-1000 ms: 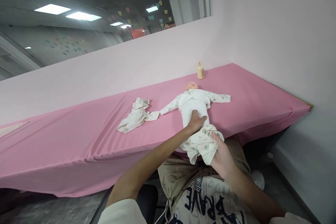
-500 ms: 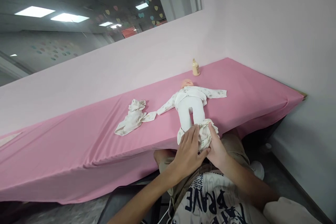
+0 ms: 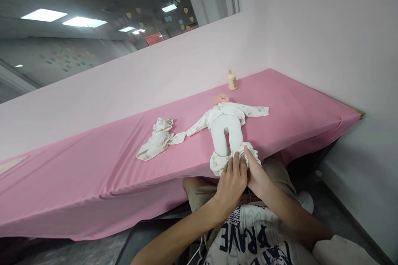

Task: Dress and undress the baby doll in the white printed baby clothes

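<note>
A baby doll (image 3: pixel 226 123) lies face up on the pink table (image 3: pixel 93 165), arms spread, in a white printed top and plain white leggings. At its feet, by the table's near edge, sits a bunched pair of printed baby trousers (image 3: pixel 219 163). My left hand (image 3: pixel 231 183) lies over that bunch, fingers closed on the cloth. Beside it on the right, touching it, my right hand (image 3: pixel 255 174) pinches the same garment.
A crumpled white baby garment (image 3: pixel 158 140) lies left of the doll. A small yellowish bottle (image 3: pixel 231 80) stands by the pink wall behind the doll's head. The wall turns a corner at the right. My lap and printed shirt are below the table edge.
My left hand left the doll's belly and came down to the trousers at its feet. The bunched trousers were drawn up from over the table edge toward the doll's legs, both hands closing together on them.
</note>
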`<state>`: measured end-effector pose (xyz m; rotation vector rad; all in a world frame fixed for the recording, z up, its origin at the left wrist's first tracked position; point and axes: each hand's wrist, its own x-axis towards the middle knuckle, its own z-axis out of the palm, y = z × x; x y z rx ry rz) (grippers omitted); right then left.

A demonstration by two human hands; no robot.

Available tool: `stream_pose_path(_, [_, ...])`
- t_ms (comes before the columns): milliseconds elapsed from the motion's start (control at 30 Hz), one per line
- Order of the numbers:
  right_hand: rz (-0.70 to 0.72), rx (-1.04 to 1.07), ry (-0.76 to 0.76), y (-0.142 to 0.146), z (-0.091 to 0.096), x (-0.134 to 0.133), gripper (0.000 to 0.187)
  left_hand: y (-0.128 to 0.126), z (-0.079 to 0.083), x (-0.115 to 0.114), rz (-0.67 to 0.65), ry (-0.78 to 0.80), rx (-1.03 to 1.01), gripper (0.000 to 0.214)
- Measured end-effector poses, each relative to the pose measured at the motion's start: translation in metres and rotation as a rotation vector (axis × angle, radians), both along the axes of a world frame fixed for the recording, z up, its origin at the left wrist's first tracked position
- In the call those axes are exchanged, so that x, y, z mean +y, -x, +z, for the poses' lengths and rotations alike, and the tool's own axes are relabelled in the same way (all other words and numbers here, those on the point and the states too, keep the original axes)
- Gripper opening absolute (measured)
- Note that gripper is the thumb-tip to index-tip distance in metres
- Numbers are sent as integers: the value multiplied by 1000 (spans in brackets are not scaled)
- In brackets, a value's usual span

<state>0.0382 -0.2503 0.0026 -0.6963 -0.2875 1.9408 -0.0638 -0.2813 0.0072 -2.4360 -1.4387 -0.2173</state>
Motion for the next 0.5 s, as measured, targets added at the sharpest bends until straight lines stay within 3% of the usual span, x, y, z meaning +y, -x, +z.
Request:
stream_pose_path(100, [18,57,-22,-1,-1,-1,38,5,3,7,-70,-59,88,41])
stream_pose_path(200, [3,135,-78,1,-2,0,35,11,6,14,-111,-70,43,32])
stream_pose_path(367, [-60,122,-149,4,-1,2,33,18,13,23,-111,79,-321,21])
stream_pose_path(500, [-17,129,-161,1,2,1,30,18,15,32,-43,149,-570,20])
